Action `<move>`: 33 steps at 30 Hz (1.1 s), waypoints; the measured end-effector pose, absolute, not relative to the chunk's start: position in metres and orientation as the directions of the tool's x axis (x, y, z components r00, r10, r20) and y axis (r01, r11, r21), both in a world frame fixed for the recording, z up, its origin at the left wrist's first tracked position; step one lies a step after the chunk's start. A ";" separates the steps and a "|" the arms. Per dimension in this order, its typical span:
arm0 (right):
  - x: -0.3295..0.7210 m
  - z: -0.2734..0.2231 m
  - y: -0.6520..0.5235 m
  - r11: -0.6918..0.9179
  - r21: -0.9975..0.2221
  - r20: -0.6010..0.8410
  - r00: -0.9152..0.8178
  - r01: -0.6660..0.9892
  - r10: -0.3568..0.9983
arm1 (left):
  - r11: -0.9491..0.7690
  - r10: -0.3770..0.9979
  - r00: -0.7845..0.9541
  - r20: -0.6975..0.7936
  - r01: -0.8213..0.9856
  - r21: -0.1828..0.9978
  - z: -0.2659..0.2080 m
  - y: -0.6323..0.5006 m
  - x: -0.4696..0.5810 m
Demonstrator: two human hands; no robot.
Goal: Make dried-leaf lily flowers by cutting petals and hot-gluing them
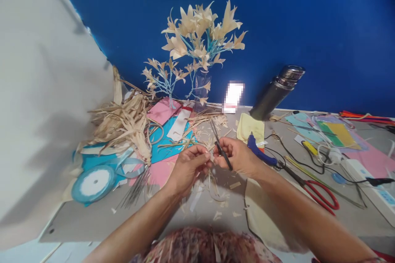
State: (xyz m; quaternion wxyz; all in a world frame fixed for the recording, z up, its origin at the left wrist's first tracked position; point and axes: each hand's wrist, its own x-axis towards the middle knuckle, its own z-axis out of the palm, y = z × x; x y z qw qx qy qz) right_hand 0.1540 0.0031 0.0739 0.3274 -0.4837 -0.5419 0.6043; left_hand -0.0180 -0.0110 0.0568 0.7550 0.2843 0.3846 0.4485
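My right hand [231,154] holds a pair of small black scissors [219,146], their blades pointing up and away from me. Close beside it, my left hand [193,166] is closed in a pinch, fingertips almost meeting those of the right. What the left fingertips hold is too small to make out. Thin pale strips [212,183] hang or lie just below the hands. Dry husk scraps [212,129] are scattered on the table under and beyond them.
Husk flowers [202,28] stand in a clear vase [202,86] at the back. Dried corn husks [126,121] and a blue ribbon roll [92,183] lie left. Rightward are a dark flask [276,92], blue glue gun [261,152], red-handled scissors [322,193] and a power strip [367,185].
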 end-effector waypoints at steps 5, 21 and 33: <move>0.144 0.064 0.009 -0.220 -0.975 -0.222 -0.314 0.041 0.923 | 0.425 0.905 0.241 -0.350 -0.513 0.745 0.048 -0.004 -0.022; 0.154 0.025 0.016 -0.165 -0.986 -0.159 -0.187 -0.016 0.969 | 0.340 0.937 0.094 -0.335 -0.456 0.823 0.038 -0.002 -0.010; 0.155 0.029 0.012 -0.235 -0.957 -0.174 -0.311 -0.171 0.934 | 0.382 0.922 0.145 -0.358 -0.488 0.785 0.045 0.004 -0.018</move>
